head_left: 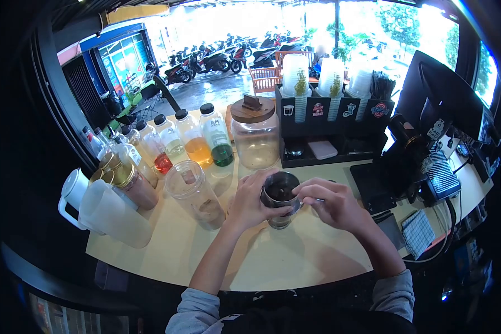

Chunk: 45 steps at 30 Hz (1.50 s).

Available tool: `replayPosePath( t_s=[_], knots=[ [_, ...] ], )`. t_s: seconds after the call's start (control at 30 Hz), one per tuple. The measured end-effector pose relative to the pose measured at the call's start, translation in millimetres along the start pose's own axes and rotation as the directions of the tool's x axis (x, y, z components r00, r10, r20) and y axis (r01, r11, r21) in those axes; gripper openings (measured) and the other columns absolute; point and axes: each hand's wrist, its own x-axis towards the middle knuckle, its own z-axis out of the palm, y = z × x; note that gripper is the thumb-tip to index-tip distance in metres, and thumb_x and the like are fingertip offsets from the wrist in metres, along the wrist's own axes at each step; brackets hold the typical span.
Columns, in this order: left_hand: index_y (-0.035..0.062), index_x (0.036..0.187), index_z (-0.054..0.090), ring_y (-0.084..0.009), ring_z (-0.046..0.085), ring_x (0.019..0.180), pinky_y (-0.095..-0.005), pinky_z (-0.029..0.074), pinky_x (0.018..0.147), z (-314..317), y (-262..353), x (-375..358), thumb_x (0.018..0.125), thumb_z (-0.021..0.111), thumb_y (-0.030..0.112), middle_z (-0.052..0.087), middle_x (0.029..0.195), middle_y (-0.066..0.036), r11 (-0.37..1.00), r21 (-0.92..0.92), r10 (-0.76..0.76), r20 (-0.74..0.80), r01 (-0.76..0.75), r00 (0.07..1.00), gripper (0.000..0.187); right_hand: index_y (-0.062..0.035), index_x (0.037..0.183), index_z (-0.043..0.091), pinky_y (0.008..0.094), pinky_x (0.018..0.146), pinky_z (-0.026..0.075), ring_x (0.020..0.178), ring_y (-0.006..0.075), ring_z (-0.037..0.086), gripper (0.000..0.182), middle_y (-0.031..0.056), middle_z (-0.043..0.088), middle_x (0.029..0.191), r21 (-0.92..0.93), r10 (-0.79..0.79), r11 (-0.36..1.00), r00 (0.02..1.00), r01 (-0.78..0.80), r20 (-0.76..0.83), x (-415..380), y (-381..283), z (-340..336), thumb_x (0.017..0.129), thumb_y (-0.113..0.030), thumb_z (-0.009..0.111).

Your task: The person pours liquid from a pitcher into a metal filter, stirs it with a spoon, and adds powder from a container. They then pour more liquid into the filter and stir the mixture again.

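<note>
My left hand (250,200) is wrapped round the side of a cup (280,189) with a dark inside and a shiny rim, held upright over the middle of the counter. Below it shows a shiny, see-through base. My right hand (331,203) is closed in a pinch at the cup's right rim; what its fingers hold, if anything, I cannot make out. Left of my left hand stands a tall clear plastic container (197,195), with a little brownish stuff low down. Behind the cup is a big glass jar (256,139) with a wooden lid.
Bottles of coloured liquid, including a green one (217,139), line the counter's back left. A frosted pitcher (114,214) leans at the left. A black organizer (334,131) holds stacked plastic cups. On the right are a coffee machine (437,172), a monitor (434,103) and a checked cloth (418,232).
</note>
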Motion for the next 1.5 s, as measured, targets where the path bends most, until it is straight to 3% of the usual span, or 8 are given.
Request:
replayPosePath(
  t_s=[0.07,0.27,0.37,0.53,0.67,0.83,1.07,1.5],
  knots=[
    [0.0109,0.128,0.051,-0.0272,0.057,0.113,-0.0437,0.036,0.102,-1,1,0,0.057,0.086,0.039,0.061,0.118,-0.009,1.0,0.002,-0.012,0.006,0.012,1.0,0.084,-0.001,0.101,0.059,0.0383,0.071,0.053,0.083,0.0319,0.065,0.016,0.0138,0.064,0.098,-0.08,0.03,0.996,1.0,-0.031,-0.007,-2,2,-1,0.088,-0.008,0.063],
    [0.0106,0.127,0.051,-0.0274,0.057,0.113,-0.0432,0.036,0.103,-1,2,1,0.057,0.086,0.039,0.061,0.118,-0.009,1.0,0.02,-0.011,0.012,0.01,1.0,0.084,-0.0012,0.101,0.059,0.0376,0.072,0.054,0.084,0.0316,0.066,0.017,0.0138,0.065,0.101,0.057,-0.019,0.998,1.0,0.019,0.004,-5,-9,1,0.088,-0.011,0.063],
    [0.0105,0.127,0.051,-0.0275,0.057,0.113,-0.043,0.036,0.103,-1,2,0,0.057,0.086,0.039,0.061,0.118,-0.01,1.0,0.024,-0.016,0.007,0.016,1.0,0.083,-0.0021,0.102,0.059,0.037,0.072,0.054,0.087,0.0319,0.065,0.017,0.0136,0.065,0.102,-0.106,-0.026,0.994,0.999,0.021,-0.046,-9,-2,3,0.089,-0.012,0.063],
    [0.0106,0.127,0.052,-0.0274,0.057,0.112,-0.0427,0.036,0.103,-1,0,1,0.057,0.086,0.04,0.06,0.118,-0.009,1.0,0.03,0.0,0.007,0.0,1.0,0.083,-0.003,0.101,0.061,0.0344,0.073,0.054,0.086,0.0292,0.067,0.014,0.0134,0.065,0.105,0.116,0.013,0.993,1.0,-0.011,-0.011,-9,-9,5,0.088,-0.009,0.063],
    [0.0106,0.126,0.052,-0.0266,0.058,0.112,-0.0424,0.036,0.103,-1,2,0,0.056,0.086,0.04,0.061,0.118,-0.009,1.0,0.026,-0.014,0.003,0.014,1.0,0.083,-0.0024,0.101,0.062,0.033,0.075,0.054,0.086,0.0263,0.068,0.013,0.014,0.066,0.106,0.024,0.043,0.999,0.995,-0.041,-0.092,-12,-1,3,0.089,-0.006,0.061],
    [0.0111,0.125,0.053,-0.0259,0.058,0.112,-0.0419,0.036,0.103,0,-1,1,0.056,0.087,0.038,0.061,0.117,-0.008,1.0,0.004,0.005,-0.012,-0.005,1.0,0.082,0.0001,0.099,0.061,0.0319,0.075,0.054,0.088,0.0237,0.068,0.01,0.0155,0.067,0.104,0.245,0.113,0.965,0.991,-0.092,-0.072,-13,1,3,0.091,-0.004,0.058],
    [0.0124,0.125,0.054,-0.0258,0.057,0.112,-0.0417,0.035,0.104,-9,3,5,0.053,0.088,0.033,0.061,0.119,-0.007,0.996,0.027,0.08,-0.019,-0.079,0.997,0.082,0.0005,0.099,0.061,0.0323,0.079,0.054,0.094,0.0226,0.067,0.01,0.0159,0.067,0.105,0.332,0.172,0.935,0.98,-0.129,-0.104,-17,3,1,0.093,-0.006,0.056],
    [0.0129,0.125,0.054,-0.0269,0.054,0.115,-0.043,0.034,0.106,-11,-2,7,0.05,0.088,0.026,0.061,0.118,-0.006,0.975,-0.001,0.224,-0.036,-0.224,0.974,0.083,0.0018,0.101,0.059,0.0348,0.088,0.05,0.101,0.0196,0.062,0.03,0.0166,0.063,0.112,0.511,0.17,0.854,0.98,-0.095,-0.102,-21,6,0,0.101,-0.025,0.046]
  ],
)
